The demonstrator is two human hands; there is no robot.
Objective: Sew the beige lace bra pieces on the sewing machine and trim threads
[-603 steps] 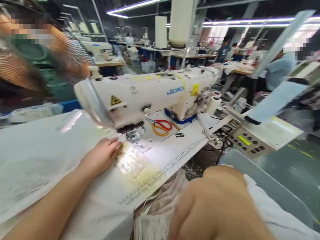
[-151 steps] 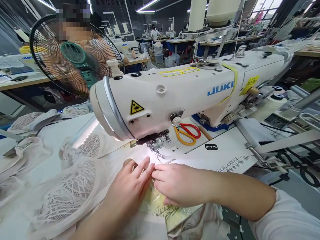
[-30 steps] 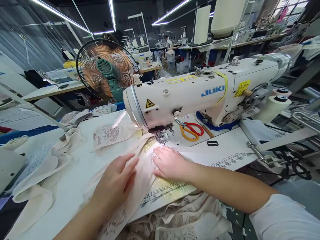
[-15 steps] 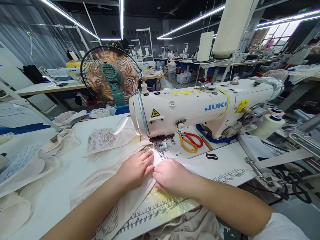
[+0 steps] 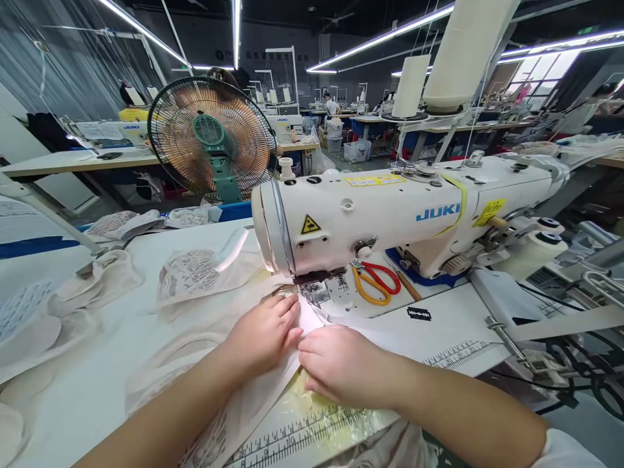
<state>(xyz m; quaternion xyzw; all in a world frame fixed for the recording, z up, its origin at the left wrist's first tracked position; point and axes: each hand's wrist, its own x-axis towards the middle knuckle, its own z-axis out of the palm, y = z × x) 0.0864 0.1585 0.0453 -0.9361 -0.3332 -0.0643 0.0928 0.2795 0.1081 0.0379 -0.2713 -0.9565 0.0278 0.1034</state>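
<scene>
Two bare hands lie side by side on a pale cream piece of thin fabric with lace patterning [image 5: 253, 396], which is spread flat on the white worktable [image 5: 97, 390] just in front of the needle area of the white JUKI sewing machine [image 5: 390, 214]. The left hand [image 5: 263, 335] presses palm down with fingers stretched toward twelve o'clock, fingertips close to the metal presser foot [image 5: 316, 292]; it clasps nothing. The right hand [image 5: 341, 364], at three o'clock of the left and touching it at the fingertips, also lies flat on the cloth, fingers pointing toward nine o'clock; whether it pinches a fold underneath cannot be told. Scissors with one red and one orange handle [image 5: 375, 283] rest on the machine bed at two o'clock of the hands, a black razor blade [image 5: 419, 314] beside them at three o'clock. A green-bodied round wire-cage fan [image 5: 212, 140] stands at eleven o'clock, behind more lace-patterned cream pieces [image 5: 190, 276].
</scene>
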